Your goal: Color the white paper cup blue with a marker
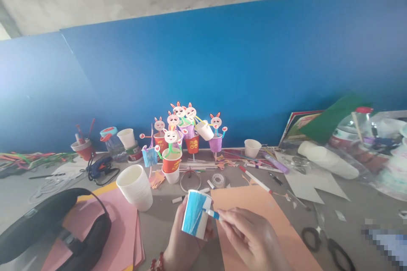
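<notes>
A white paper cup, much of its side coloured blue, is tilted in my left hand, whose fingers wrap round it from below. My right hand pinches a blue marker, and the tip rests against the cup at the border between blue and white. Beneath my right hand lies a sheet of orange paper. A marker cap lies just behind the cup, near a roll of clear tape.
Rabbit-faced cup figures stand behind my hands. Left are stacked paper cups, pink paper and a dark headband-like object. Scissors lie right, a red-capped marker farther back. A glue gun sits back left.
</notes>
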Demonstrator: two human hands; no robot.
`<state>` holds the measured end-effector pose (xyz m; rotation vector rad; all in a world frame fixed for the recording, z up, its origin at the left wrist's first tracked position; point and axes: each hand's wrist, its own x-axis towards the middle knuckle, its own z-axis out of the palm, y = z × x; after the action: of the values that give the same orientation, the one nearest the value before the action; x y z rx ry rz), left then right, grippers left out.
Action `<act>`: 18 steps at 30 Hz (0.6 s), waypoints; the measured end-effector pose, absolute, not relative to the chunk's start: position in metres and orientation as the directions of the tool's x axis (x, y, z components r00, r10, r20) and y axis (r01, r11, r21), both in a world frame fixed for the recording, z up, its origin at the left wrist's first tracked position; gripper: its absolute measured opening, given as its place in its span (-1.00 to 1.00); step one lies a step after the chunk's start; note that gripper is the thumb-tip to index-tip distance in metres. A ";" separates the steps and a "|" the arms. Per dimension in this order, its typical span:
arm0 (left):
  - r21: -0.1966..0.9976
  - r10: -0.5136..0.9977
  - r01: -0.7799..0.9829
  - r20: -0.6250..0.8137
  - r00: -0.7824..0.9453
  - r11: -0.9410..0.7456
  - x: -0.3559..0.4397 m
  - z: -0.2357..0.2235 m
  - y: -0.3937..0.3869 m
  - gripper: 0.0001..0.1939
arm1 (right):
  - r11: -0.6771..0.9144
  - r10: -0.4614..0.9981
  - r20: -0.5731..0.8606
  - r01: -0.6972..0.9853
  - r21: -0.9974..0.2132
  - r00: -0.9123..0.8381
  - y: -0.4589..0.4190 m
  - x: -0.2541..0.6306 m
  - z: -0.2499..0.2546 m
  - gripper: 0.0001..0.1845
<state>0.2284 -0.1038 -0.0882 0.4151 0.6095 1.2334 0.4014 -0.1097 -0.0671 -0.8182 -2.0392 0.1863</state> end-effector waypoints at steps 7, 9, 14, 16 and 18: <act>0.541 0.939 -0.780 -0.295 0.176 0.316 0.223 -0.091 -0.103 -0.68 | 0.816 0.560 0.701 0.442 -0.374 -0.442 -0.116 0.393 -0.068 -0.80; 0.566 0.946 -0.765 -0.270 0.180 0.307 0.223 -0.092 -0.102 -0.62 | 0.831 0.537 0.700 0.436 -0.344 -0.471 -0.118 0.389 -0.066 -0.81; 0.609 0.954 -0.738 -0.249 0.168 0.289 0.224 -0.090 -0.102 -0.57 | 0.870 0.464 0.752 0.400 -0.287 -0.469 -0.119 0.389 -0.063 -0.80; 0.579 0.950 -0.762 -0.270 0.154 0.289 0.224 -0.088 -0.103 -0.65 | 0.846 0.506 0.748 0.416 -0.333 -0.430 -0.117 0.393 -0.062 -0.79; 0.568 0.946 -0.771 -0.295 0.134 0.287 0.225 -0.087 -0.104 -0.72 | 0.811 0.558 0.724 0.450 -0.373 -0.405 -0.115 0.397 -0.064 -0.78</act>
<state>0.2246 -0.1043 -0.0875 0.3090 0.6800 1.2731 0.3971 -0.1146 -0.0637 -0.7435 -2.0628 0.1467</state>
